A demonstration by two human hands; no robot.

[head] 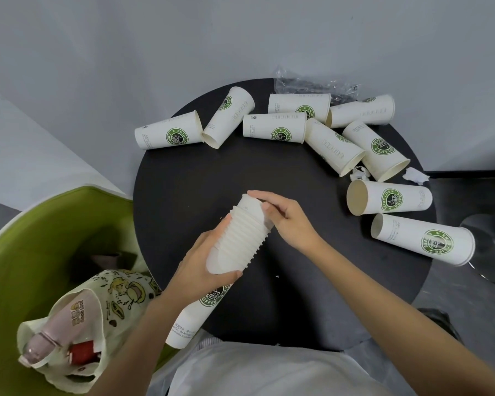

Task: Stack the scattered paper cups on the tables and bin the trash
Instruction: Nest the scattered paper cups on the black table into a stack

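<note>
The left hand (pixel 209 261) is gripping the nested stack of cups (pixel 235 241) around its middle, holding it slanted over the round black surface (pixel 200 178), the top end pointing up and away to the right, while the right hand (pixel 283 221) is closing its fingers on that far end. The loose cups are lying on their sides in an arc along the far and right edge; the nearest cup (pixel 389 197) is sitting just right of the right hand, mouth facing it, long axis running left-right, so that hand looks best placed to take it next.
</note>
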